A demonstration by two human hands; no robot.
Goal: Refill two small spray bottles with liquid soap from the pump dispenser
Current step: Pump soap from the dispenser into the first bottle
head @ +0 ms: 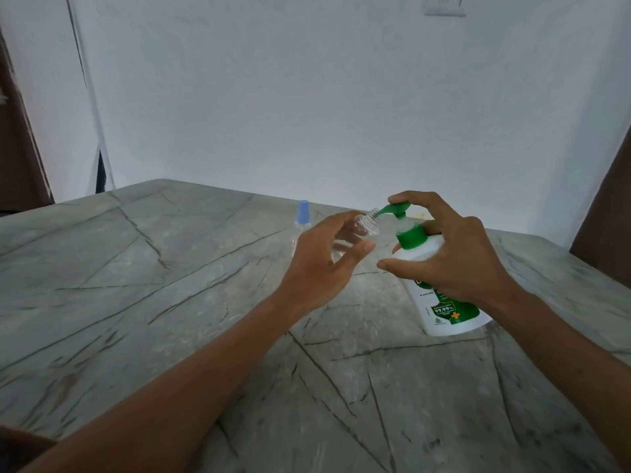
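Two bottles were to be filled, and you were, by my reading, in the middle of dosing one. Your left hand (321,257) had its fingers and thumb curled round the uncapped spray bottle (367,227), holding it off the worktop (170,268) and tilted, with its threaded neck right at the nozzle of the pump dispenser (444,312). Your right hand (457,254) gripped that dispenser, forefinger bent over the green pump head (396,209), thumb and the other fingers spread about its shoulder. How much soap was in the held bottle I could not tell. The capped spray bottle (303,213) stood upright just behind your left hand, close to the far edge; whether it was full was hidden. Capping at least was left to do. The dispenser stood toward the right, well in from the near edge. Your arms had broad room toward the left and near edges; the far edge lay close behind the capped bottle.
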